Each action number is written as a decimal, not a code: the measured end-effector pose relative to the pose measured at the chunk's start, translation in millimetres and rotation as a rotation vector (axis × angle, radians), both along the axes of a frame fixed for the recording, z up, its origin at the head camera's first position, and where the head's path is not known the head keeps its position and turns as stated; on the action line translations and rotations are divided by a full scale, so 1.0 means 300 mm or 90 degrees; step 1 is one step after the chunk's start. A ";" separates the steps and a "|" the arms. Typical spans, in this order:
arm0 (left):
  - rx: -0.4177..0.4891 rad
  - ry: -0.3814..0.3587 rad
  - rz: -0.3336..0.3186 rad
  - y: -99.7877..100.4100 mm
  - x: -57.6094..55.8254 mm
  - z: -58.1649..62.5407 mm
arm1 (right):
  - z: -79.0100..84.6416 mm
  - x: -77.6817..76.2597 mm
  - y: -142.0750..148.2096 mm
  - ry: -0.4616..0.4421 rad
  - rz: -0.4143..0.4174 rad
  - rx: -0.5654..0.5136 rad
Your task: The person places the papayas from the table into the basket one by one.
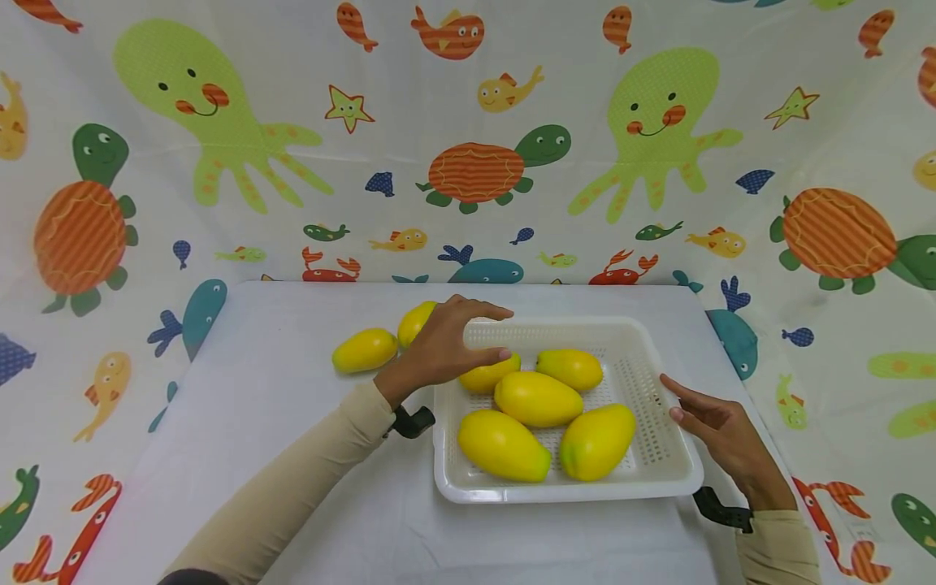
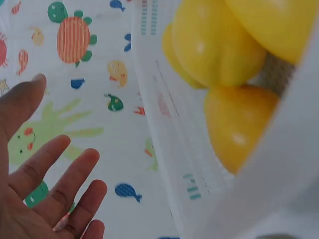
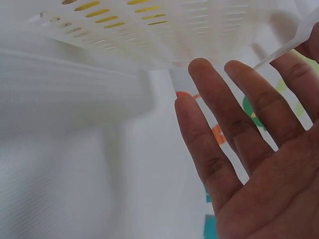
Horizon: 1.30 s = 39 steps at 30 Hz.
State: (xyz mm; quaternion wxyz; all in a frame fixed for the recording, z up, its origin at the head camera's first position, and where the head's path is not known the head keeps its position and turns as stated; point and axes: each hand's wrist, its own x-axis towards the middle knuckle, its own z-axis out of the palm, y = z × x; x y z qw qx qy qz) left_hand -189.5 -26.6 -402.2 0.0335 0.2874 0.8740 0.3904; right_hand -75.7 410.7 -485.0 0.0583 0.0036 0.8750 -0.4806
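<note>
Plainly, room to move is widest at the lower left of the frame, where the white tablecloth (image 1: 351, 520) spreads well beyond the perforated plastic tray (image 1: 570, 492), which lies just right of centre. The tray's right rim is near the cloth's slanting right edge, and the right hand (image 1: 724, 431) is mostly between them: its thumb and index finger are at the rim, the other fingers nearly straight and slightly parted (how firmly it bears on the plastic, I cannot tell). Over the tray's upper-left corner hangs the left hand (image 1: 441, 345), thumb and fingers spread wide, holding nothing. Inside the tray, holed floor shows mainly along the right side.

Counted, the yellow mangoes (image 1: 537, 400) number seven: five in the tray, one partly hidden by the left hand, and two on the cloth beyond the tray's upper-left side. Two black wrist mounts (image 1: 415, 422) show, one per arm; the sea-animal curtain (image 1: 292, 49) behind bears two whole pale-green octopuses (image 1: 183, 73)
</note>
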 end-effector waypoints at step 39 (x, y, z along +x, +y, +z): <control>-0.098 -0.141 0.217 -0.287 -0.212 -0.180 | -0.005 -0.001 -0.004 0.006 -0.009 0.006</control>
